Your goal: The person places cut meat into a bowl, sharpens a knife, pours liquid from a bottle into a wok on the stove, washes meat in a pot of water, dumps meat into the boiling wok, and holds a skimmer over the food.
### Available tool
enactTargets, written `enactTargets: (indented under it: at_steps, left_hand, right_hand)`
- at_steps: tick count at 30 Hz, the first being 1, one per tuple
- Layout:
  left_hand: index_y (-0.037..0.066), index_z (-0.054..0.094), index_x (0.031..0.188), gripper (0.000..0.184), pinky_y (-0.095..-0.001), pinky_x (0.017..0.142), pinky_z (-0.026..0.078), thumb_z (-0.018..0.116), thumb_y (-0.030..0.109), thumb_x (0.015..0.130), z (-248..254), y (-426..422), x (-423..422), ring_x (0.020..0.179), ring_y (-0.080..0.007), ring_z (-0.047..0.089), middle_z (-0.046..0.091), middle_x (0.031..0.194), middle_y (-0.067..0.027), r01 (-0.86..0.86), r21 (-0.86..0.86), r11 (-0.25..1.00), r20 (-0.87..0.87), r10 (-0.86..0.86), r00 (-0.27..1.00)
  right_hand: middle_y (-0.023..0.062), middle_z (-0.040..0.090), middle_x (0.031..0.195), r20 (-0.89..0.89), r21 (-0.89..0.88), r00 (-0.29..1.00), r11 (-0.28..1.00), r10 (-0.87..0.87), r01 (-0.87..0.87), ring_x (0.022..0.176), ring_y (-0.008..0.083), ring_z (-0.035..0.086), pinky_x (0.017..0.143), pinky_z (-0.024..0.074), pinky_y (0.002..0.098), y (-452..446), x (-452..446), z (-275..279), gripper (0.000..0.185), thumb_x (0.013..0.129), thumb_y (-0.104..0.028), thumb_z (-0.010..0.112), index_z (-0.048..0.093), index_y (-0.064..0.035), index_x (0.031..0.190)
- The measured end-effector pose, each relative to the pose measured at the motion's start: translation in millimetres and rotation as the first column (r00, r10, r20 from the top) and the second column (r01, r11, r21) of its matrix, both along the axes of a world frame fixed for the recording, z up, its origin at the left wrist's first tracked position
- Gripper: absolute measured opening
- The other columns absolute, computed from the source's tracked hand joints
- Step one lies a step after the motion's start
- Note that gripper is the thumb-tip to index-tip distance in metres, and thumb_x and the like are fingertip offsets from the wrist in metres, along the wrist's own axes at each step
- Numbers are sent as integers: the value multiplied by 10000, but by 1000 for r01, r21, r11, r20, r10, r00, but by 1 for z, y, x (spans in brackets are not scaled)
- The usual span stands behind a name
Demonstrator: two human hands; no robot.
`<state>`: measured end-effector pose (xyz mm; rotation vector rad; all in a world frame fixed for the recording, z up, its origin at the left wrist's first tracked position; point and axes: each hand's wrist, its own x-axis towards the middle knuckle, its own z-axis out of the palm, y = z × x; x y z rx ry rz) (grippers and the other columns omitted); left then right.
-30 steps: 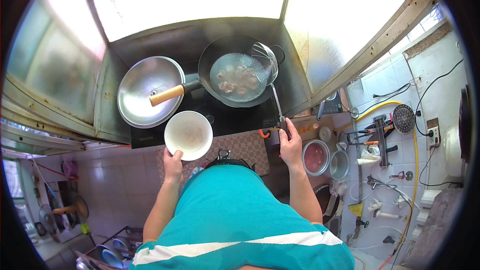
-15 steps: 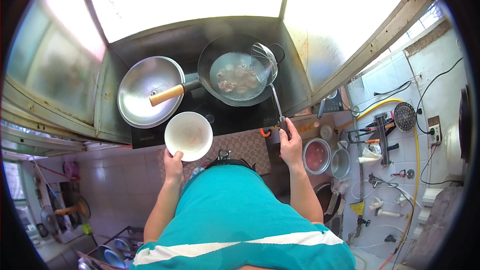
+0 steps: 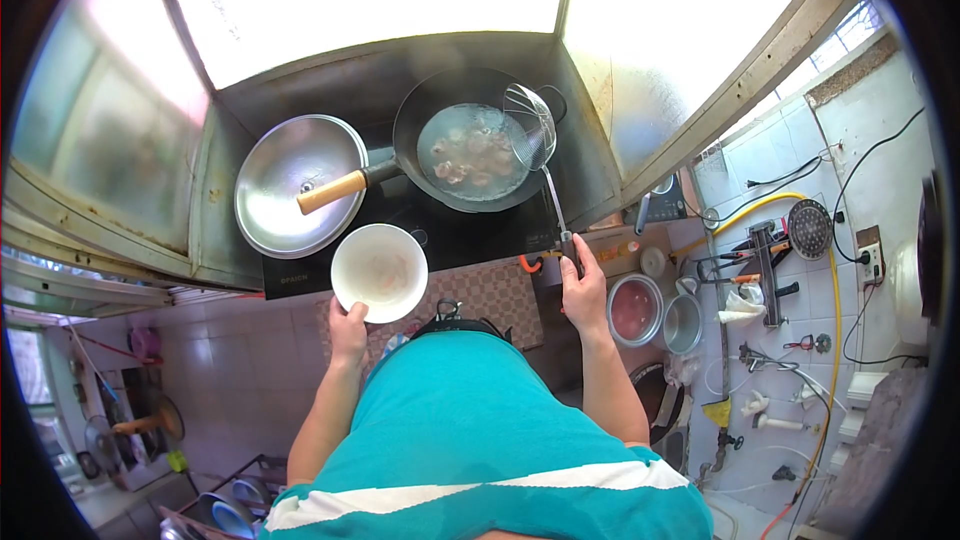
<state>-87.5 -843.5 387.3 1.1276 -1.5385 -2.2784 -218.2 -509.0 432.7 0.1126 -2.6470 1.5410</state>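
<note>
My left hand [image 3: 349, 332] grips the lower rim of a white bowl [image 3: 380, 272], which is tilted so its inside shows, with faint reddish marks at the bottom. In my right hand [image 3: 584, 290] is the dark handle of a wire skimmer [image 3: 532, 130]. Its mesh head hangs over the right side of a dark wok [image 3: 415, 110]. Pale pieces of meat [image 3: 475, 152] lie in cloudy water inside that wok. The wok's wooden handle [image 3: 332, 192] points left, across a steel lid [image 3: 275, 210].
A black induction hob [image 3: 300, 280] carries the wok and lid, with metal walls around its back and sides. To the right stand a metal basin [image 3: 634, 310] of reddish liquid and a steel pot [image 3: 683, 324]. Cables, a yellow hose [image 3: 834, 340] and tools hang on the tiled wall.
Almost nothing differs. Both hands keep their holds on the bowl and the skimmer, and the view has shifted very slightly.
</note>
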Motion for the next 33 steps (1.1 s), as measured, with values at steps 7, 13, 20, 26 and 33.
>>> enactTargets:
  at_steps: [7, 13, 20, 26, 33]
  left_hand:
    - [17, 411, 1301, 525, -378, 651, 610, 502, 44, 785, -1, -2, 0, 946, -235, 637, 556, 1141, -133, 25, -6, 1000, 1, -25, 1000]
    - [11, 407, 1300, 528, -376, 657, 610, 505, 48, 782, 2, -1, 0, 950, -238, 635, 550, 1147, -137, 18, -17, 1000, 31, -17, 999]
    - [19, 412, 1297, 526, -368, 651, 609, 500, 45, 779, 4, 0, 0, 936, -235, 640, 550, 1144, -134, 18, -13, 1000, 48, -17, 999]
    - [20, 419, 1288, 507, -365, 638, 604, 511, 51, 790, 0, -1, 0, 921, -229, 644, 559, 1132, -129, 13, -4, 1000, 36, -13, 999]
    - [18, 423, 1280, 486, -370, 648, 600, 522, 51, 805, -3, -2, 1, 935, -231, 639, 561, 1132, -126, -9, 2, 1000, 40, 9, 999]
  right_hand:
    - [102, 634, 1110, -7, -11, 1000, 1000, 5, -5, 967, 134, 587, 868, 451, 256, 1, -1, -1, 428, 941, -99, 554, 471, 52, 1333]
    - [112, 632, 1129, -27, -10, 1000, 1000, 7, -7, 997, 141, 587, 890, 447, 260, 1, -2, -3, 431, 941, -96, 553, 466, 62, 1332]
    - [236, 602, 1218, 63, -37, 998, 999, -16, 18, 1138, 305, 587, 967, 441, 349, -2, 1, 5, 434, 924, -127, 560, 491, 48, 1314]
    - [234, 604, 1215, 47, -37, 999, 999, -19, 20, 1134, 302, 589, 963, 443, 348, 0, 0, 0, 431, 922, -126, 561, 493, 49, 1310]
    - [233, 607, 1208, 68, -32, 997, 999, -30, 32, 1127, 302, 592, 958, 446, 348, -2, 0, 4, 429, 925, -128, 563, 493, 50, 1309]
